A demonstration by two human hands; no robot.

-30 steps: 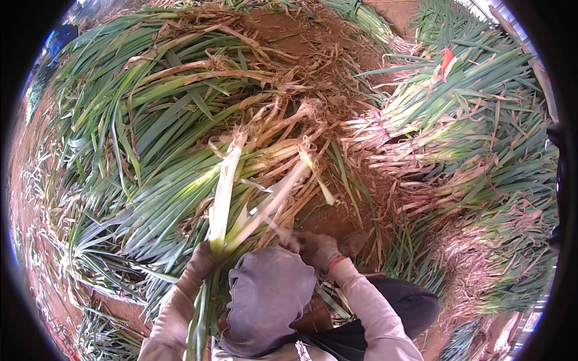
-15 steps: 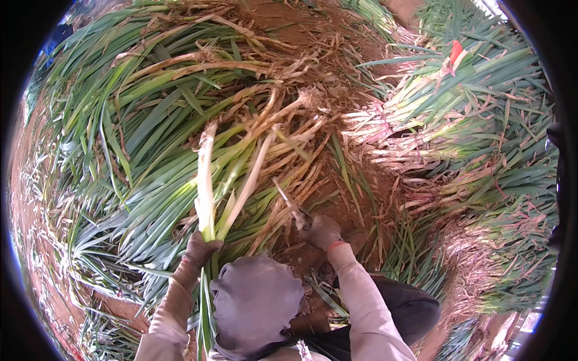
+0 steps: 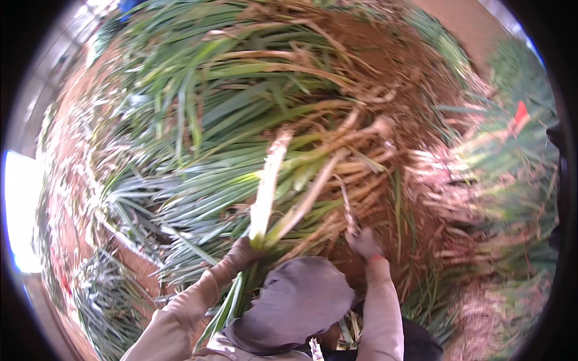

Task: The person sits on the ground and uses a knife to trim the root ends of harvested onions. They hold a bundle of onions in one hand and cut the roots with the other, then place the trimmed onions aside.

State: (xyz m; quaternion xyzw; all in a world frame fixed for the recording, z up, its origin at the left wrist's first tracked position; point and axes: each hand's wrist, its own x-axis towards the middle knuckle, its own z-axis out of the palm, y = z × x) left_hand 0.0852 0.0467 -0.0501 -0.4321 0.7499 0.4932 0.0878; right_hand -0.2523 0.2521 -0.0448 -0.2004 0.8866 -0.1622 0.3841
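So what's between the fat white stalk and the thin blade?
In the head view, a thinner pale stalk slants between them, with green stalks behind.

This looks like a farm produce-sorting area, with leafy green onions [image 3: 211,174] heaped across brown earth [image 3: 466,24].

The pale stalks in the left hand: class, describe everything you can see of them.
Two long pale stalks, gripped low in the left hand, spread upward in a narrow V. The left one looks thicker and whiter, the right one slimmer and duller; both have brownish far ends. They turn yellow-green near the hand, and green leaves trail below it. Behind them lies a green heap; contact with it is unclear.
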